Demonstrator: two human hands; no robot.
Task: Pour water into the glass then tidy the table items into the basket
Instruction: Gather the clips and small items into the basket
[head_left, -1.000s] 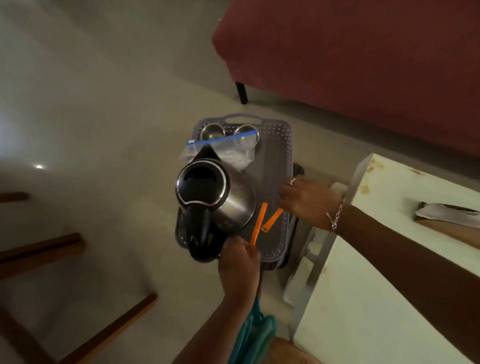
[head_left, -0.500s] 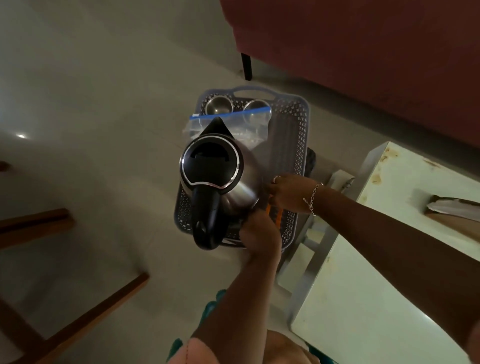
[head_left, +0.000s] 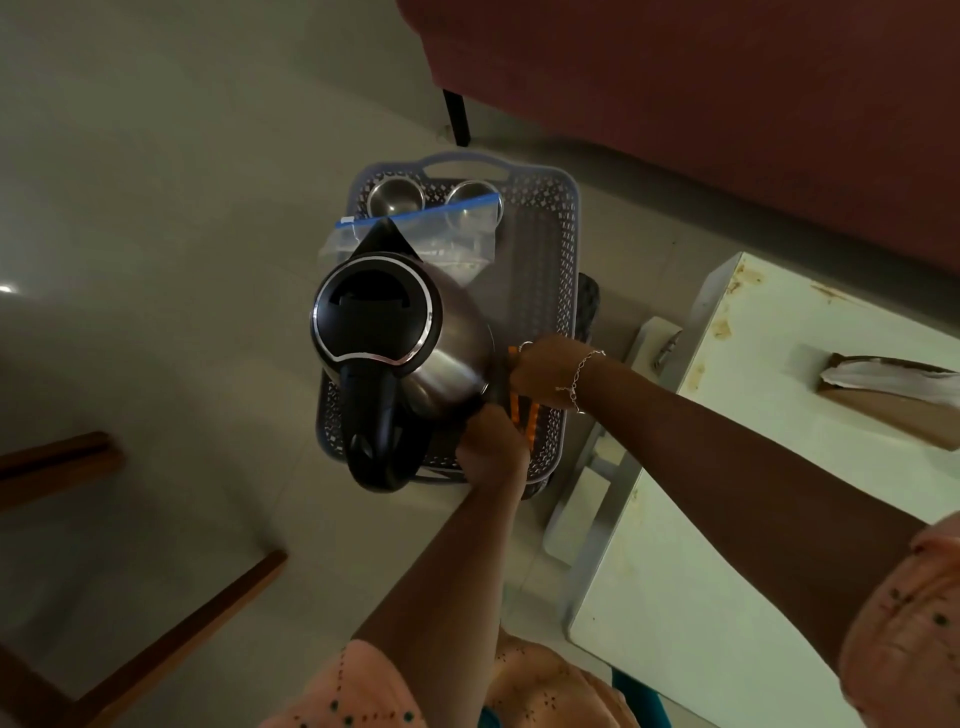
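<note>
Fingers of the right hand (head_left: 545, 371) curl onto the ribbed, bright orange sticks (head_left: 522, 415); the left hand (head_left: 491, 441) meets them, its fingers hidden. The sticks lie in the grey lattice basket (head_left: 569, 218) on the floor, beside the steel kettle (head_left: 447, 358).

One camera here, riding on the person's head, and it's tipped steeply down, almost straight at the floor (head_left: 156, 208). It's a wide lens: the straight edges of the bench (head_left: 727, 545) bow on the right side of frame. Dead centre is the basket (head_left: 569, 223), with the kettle (head_left: 379, 322) looming large over its near half, close, within arm's reach. The left forearm (head_left: 447, 571) enters from the bottom edge, and the right forearm (head_left: 727, 447) slants in from the lower right, across the bench corner. A pink sleeve (head_left: 358, 691) crowds the bottom edge. The top of frame, farthest away, catches a red sofa (head_left: 727, 104). Wooden legs (head_left: 171, 639) cut in at the left.
</note>
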